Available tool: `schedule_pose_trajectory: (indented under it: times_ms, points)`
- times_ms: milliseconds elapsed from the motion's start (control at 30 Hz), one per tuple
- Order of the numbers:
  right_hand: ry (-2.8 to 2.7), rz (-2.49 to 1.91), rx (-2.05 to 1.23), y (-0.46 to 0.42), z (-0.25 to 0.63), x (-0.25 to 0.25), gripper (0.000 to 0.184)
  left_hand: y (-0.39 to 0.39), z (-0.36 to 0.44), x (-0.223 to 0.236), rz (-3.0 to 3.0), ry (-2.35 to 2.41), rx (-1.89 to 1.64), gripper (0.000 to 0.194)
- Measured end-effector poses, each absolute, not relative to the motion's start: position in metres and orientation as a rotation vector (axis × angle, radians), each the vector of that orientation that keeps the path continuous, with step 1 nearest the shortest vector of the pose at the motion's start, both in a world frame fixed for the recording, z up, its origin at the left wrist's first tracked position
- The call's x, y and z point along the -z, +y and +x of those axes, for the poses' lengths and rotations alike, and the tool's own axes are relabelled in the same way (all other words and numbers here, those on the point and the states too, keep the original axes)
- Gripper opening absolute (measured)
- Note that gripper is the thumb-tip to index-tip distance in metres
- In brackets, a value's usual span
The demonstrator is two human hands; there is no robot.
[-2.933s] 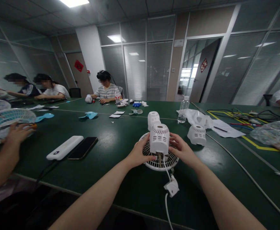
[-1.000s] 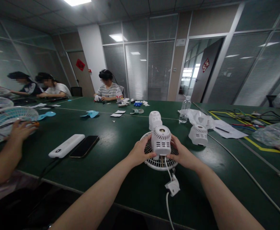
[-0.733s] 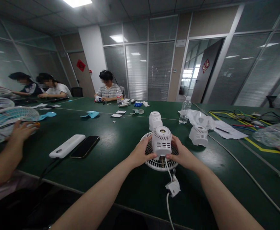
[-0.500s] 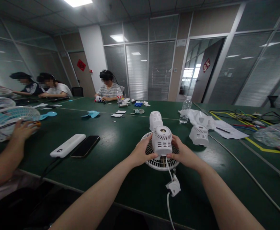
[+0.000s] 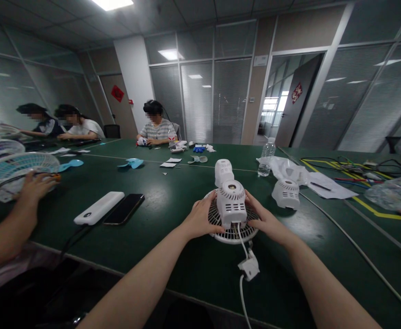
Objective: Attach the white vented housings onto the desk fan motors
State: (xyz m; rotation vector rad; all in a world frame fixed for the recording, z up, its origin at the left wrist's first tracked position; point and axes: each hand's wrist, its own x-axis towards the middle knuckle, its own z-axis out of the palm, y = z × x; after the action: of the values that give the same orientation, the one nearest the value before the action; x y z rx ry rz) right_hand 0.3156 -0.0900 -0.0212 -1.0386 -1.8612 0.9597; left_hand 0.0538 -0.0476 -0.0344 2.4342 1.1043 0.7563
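A white fan motor housing stands on a round white fan grille lying flat on the green table. My left hand curls against the housing's left side. My right hand grips its right side and the grille rim. A white cord runs from the housing down to a small white switch box near the table's front edge.
Two more white housings stand behind. A white power bank and black phone lie to the left. A neighbour's hand rests on a blue-white grille. Water bottle, papers and cables lie at right. Other people sit at the far side.
The housing has settled lower onto the grille and my hands have closed in around it. The view has drifted slightly.
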Motion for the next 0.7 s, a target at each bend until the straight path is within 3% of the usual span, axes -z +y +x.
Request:
schedule_pose_trajectory:
  times_ms: [200, 467, 700]
  points:
    - [-1.826, -1.012, -0.776, -0.094, 0.31, 0.014, 0.067, -0.045, 0.051, 0.037, 2.466, 1.083, -0.75, 0.105]
    - [-1.783, -1.167, -0.243, -0.11, 0.297, 0.005, 0.063, -0.045, 0.052, 0.03, 2.568, 1.206, -0.811, 0.082]
    - [-1.832, -1.365, -0.237, -0.109, 0.298, 0.007, 0.084, -0.055, 0.055, 0.021, 2.693, 1.25, -0.867, 0.044]
